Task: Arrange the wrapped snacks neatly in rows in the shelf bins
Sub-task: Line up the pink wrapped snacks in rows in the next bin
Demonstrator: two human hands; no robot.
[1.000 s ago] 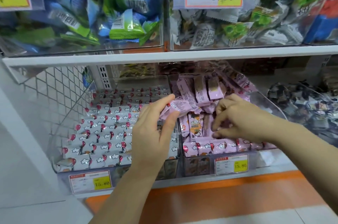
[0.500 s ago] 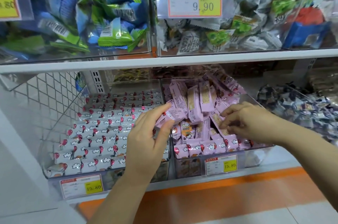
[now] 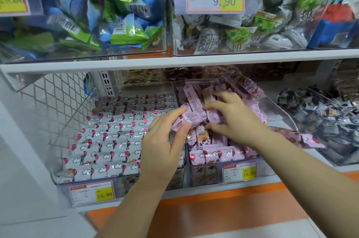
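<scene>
Two clear bins sit side by side on the lower shelf. The left bin holds white wrapped snacks lying in tidy rows. The right bin holds pink wrapped snacks, one neat row at the front and a loose heap behind. My left hand pinches a small bunch of pink snacks between thumb and fingers above the divide between the bins. My right hand reaches into the heap, fingers curled around pink snacks right beside that bunch.
The upper shelf overhangs closely, carrying bins of blue-green packets and grey-white packets. A bin of dark wrapped sweets stands to the right. A wire mesh panel closes the left side. An orange ledge runs below.
My right hand has moved up and left into the heap, meeting the bunch held by my left hand. The left hand keeps its pinch on the pink snacks.
</scene>
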